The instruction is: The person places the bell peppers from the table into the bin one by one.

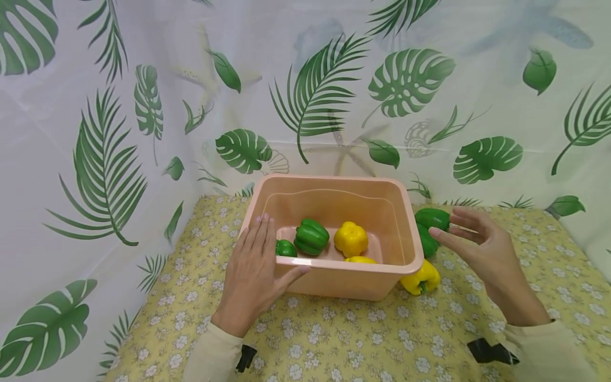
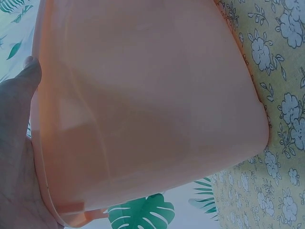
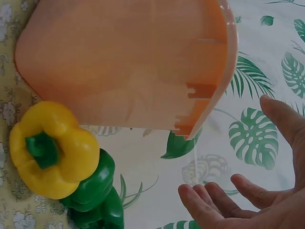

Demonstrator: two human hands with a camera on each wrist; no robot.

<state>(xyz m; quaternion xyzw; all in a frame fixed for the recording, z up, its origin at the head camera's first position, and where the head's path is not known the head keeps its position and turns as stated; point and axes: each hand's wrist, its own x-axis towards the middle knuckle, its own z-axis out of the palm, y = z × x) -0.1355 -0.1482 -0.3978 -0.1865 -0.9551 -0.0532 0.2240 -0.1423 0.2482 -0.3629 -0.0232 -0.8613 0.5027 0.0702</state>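
Note:
A peach plastic bin stands on the table. My left hand lies flat over its front left corner, fingers straight and thumb along the front rim. Inside the bin are a green bell pepper, another green bell pepper partly hidden by the left hand, a yellow bell pepper and a second yellow one mostly behind the front rim. To the bin's right, my right hand is held with spread fingers, nothing gripped. Beside it, outside the bin, are two green bell peppers and a yellow bell pepper.
A yellow flowered cloth covers the table. Behind and to the left hangs a white sheet printed with green leaves, close to the bin's back side.

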